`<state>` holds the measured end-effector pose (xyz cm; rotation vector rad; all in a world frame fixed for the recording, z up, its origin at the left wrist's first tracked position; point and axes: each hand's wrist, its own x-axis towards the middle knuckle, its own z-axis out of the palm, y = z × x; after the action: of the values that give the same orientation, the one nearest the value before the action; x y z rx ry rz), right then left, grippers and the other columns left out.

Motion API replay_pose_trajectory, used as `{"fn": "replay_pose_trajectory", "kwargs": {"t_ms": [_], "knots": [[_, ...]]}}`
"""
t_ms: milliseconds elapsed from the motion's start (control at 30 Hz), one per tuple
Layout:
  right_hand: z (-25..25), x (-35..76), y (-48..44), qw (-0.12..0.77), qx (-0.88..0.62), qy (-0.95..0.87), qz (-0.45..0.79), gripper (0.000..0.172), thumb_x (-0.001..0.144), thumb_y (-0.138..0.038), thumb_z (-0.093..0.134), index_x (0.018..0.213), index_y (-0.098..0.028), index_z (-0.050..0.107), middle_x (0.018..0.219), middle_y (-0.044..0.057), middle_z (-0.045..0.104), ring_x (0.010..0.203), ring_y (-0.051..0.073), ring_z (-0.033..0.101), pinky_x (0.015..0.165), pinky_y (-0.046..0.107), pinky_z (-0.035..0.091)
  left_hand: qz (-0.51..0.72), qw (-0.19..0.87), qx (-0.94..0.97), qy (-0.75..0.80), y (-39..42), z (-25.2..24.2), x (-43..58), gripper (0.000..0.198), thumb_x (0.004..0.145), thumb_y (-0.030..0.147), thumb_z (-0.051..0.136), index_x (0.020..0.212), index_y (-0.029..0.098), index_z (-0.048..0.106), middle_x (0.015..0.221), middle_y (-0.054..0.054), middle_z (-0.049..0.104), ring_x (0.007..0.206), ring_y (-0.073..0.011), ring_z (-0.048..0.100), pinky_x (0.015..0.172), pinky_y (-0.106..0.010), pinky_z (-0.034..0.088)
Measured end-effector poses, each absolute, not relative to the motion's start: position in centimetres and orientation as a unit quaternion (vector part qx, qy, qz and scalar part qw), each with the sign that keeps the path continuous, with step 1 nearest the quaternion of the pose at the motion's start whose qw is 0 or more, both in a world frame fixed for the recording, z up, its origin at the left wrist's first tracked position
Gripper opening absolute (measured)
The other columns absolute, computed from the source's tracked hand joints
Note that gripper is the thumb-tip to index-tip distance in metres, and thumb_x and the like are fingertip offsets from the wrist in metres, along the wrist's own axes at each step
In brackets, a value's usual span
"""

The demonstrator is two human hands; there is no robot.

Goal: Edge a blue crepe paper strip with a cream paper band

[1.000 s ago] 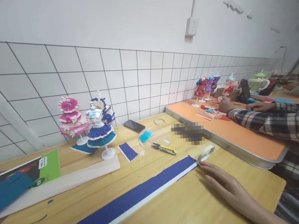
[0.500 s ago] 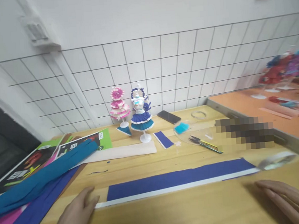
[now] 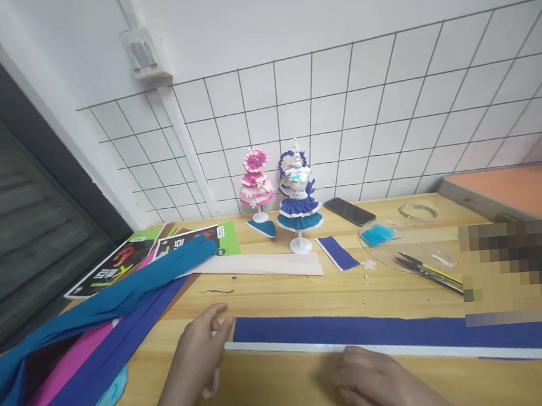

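A long dark-blue fabric strip point(image 3: 356, 327) lies across the table, with white tape point(image 3: 305, 348) along its near edge. My left hand point(image 3: 200, 346) is at the strip's left end, its thumb and fingers closed on the white tape's end. A loose white tail point(image 3: 212, 386) hangs below that hand. My right hand point(image 3: 374, 379) rests over the near edge of the strip, around its middle, with fingers curled together. Its fingertips touch the tape or lie just beside it; what they hold, if anything, is hidden.
Teal fabric point(image 3: 132, 286) and blue fabric point(image 3: 105, 360) lie at left beside packets point(image 3: 120, 262). Behind stand a pink doll dress point(image 3: 256, 182) and a blue one point(image 3: 298, 204) on stands. A phone point(image 3: 349, 211), snips point(image 3: 426, 272) and a cream strip point(image 3: 261, 266) lie farther back.
My right hand has come from the strip's right end to its middle, its fingers now curled. My left hand has closed on the tape's end. The view has turned left; the tape roll no longer shows.
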<state>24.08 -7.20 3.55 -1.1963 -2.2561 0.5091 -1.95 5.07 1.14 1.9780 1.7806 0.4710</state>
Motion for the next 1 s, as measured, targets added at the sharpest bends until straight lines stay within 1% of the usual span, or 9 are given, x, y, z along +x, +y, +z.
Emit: {"fn": "replay_pose_trajectory", "kwargs": {"t_ms": [100, 133, 200, 233, 333, 400, 600, 800, 1000], "knots": [[3.4, 22.7, -4.6, 0.229, -0.438, -0.847, 0.194, 0.021, 0.089, -0.018, 0.038, 0.092, -0.023, 0.059, 0.078, 0.003, 0.064, 0.073, 0.015, 0.060, 0.064, 0.023, 0.050, 0.136, 0.117, 0.687, 0.704, 5.3, 1.7, -3.0, 0.041, 0.079, 0.037, 0.038, 0.107, 0.014, 0.058, 0.076, -0.007, 0.065, 0.077, -0.0249, 0.061, 0.064, -0.032, 0.043], [3.1, 22.7, -3.5, 0.214, -0.449, -0.850, 0.174, 0.021, 0.089, -0.017, 0.038, 0.095, -0.023, 0.058, 0.082, 0.002, 0.064, 0.075, 0.014, 0.059, 0.066, 0.022, 0.049, 0.134, 0.080, 0.678, 0.718, 5.3, 1.9, -3.2, 0.041, 0.080, 0.035, 0.037, 0.107, 0.013, 0.058, 0.086, -0.010, 0.066, 0.084, -0.0270, 0.059, 0.069, -0.035, 0.043], [2.3, 23.1, -1.1, 0.185, -0.474, -0.859, 0.062, 0.021, 0.089, -0.015, 0.038, 0.100, -0.021, 0.056, 0.088, 0.003, 0.063, 0.080, 0.013, 0.058, 0.072, 0.022, 0.046, 0.145, 0.018, 0.665, 0.732, 5.4, 2.2, -3.5, 0.039, 0.081, 0.033, 0.037, 0.107, 0.014, 0.058, 0.101, -0.013, 0.063, 0.095, -0.0304, 0.055, 0.077, -0.039, 0.041], [2.0, 23.3, 0.2, 0.143, -0.481, -0.864, -0.020, 0.023, 0.089, -0.014, 0.037, 0.099, -0.020, 0.056, 0.088, 0.004, 0.063, 0.081, 0.014, 0.057, 0.072, 0.023, 0.045, 0.157, -0.001, 0.664, 0.731, 5.4, 2.1, -3.5, 0.038, 0.081, 0.032, 0.038, 0.107, 0.014, 0.058, 0.104, -0.013, 0.062, 0.098, -0.0311, 0.054, 0.080, -0.040, 0.041], [1.1, 23.9, 3.7, 0.114, -0.509, -0.848, -0.096, 0.021, 0.086, -0.008, 0.039, 0.087, -0.014, 0.059, 0.081, 0.009, 0.062, 0.078, 0.020, 0.055, 0.070, 0.031, 0.041, 0.216, -0.020, 0.701, 0.679, 5.3, 1.6, -3.0, 0.034, 0.082, 0.030, 0.039, 0.103, 0.015, 0.060, 0.100, -0.012, 0.063, 0.099, -0.0294, 0.053, 0.083, -0.041, 0.040], [0.6, 23.7, 5.5, 0.100, -0.517, -0.840, -0.129, 0.020, 0.084, -0.004, 0.041, 0.085, -0.012, 0.059, 0.081, 0.012, 0.062, 0.078, 0.023, 0.054, 0.069, 0.034, 0.038, 0.253, -0.009, 0.748, 0.613, 5.2, 1.0, -2.2, 0.031, 0.082, 0.029, 0.039, 0.099, 0.016, 0.061, 0.095, -0.011, 0.065, 0.095, -0.0269, 0.055, 0.084, -0.041, 0.041], [0.4, 22.7, 6.7, 0.079, -0.514, -0.835, -0.182, 0.019, 0.079, -0.001, 0.045, 0.076, -0.014, 0.058, 0.067, 0.008, 0.061, 0.066, 0.020, 0.052, 0.063, 0.032, 0.031, 0.303, 0.143, 0.792, 0.510, 4.2, 0.3, 0.0, 0.022, 0.081, 0.024, 0.044, 0.091, 0.017, 0.063, 0.086, -0.009, 0.063, 0.087, -0.0244, 0.057, 0.079, -0.041, 0.044], [1.2, 22.7, 4.9, 0.104, -0.503, -0.838, -0.183, 0.018, 0.080, -0.003, 0.047, 0.077, -0.017, 0.057, 0.070, 0.005, 0.060, 0.068, 0.019, 0.051, 0.063, 0.030, 0.029, 0.412, 0.431, 0.623, 0.506, 4.1, -0.4, 1.0, 0.037, 0.076, 0.035, 0.056, 0.104, 0.011, 0.060, 0.094, -0.012, 0.065, 0.086, -0.0217, 0.061, 0.077, -0.032, 0.050], [0.4, 23.0, 4.5, 0.119, -0.503, -0.837, -0.182, 0.015, 0.079, -0.007, 0.051, 0.087, -0.017, 0.057, 0.072, 0.003, 0.062, 0.066, 0.019, 0.053, 0.061, 0.029, 0.030, 0.437, 0.533, 0.514, 0.510, 3.6, -1.0, 2.1, 0.044, 0.062, 0.031, 0.071, 0.099, 0.008, 0.063, 0.092, -0.014, 0.067, 0.087, -0.0242, 0.062, 0.078, -0.033, 0.048]]}}
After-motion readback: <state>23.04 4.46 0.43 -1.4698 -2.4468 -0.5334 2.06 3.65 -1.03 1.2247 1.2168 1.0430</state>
